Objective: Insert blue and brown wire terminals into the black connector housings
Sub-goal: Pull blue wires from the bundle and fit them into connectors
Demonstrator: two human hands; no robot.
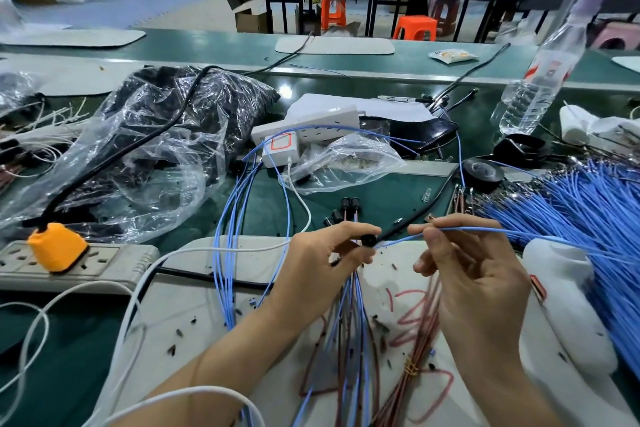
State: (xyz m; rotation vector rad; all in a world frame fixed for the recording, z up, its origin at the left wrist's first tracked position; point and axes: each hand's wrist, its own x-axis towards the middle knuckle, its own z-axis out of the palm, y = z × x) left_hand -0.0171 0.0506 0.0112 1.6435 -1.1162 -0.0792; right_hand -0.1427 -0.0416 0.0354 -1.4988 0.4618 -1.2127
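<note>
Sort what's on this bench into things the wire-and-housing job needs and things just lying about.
Job in hand:
- left hand gripping black housing
- right hand pinching blue wire
- blue wire pile
- brown wire bundle

Lying about:
- water bottle
- orange plug
- tape roll
- white power strip

bright, even light, soft shadows; glare on the clear plastic bag [149, 135]; wide-angle bending at edges; bottle [540, 80] and background blurred.
</note>
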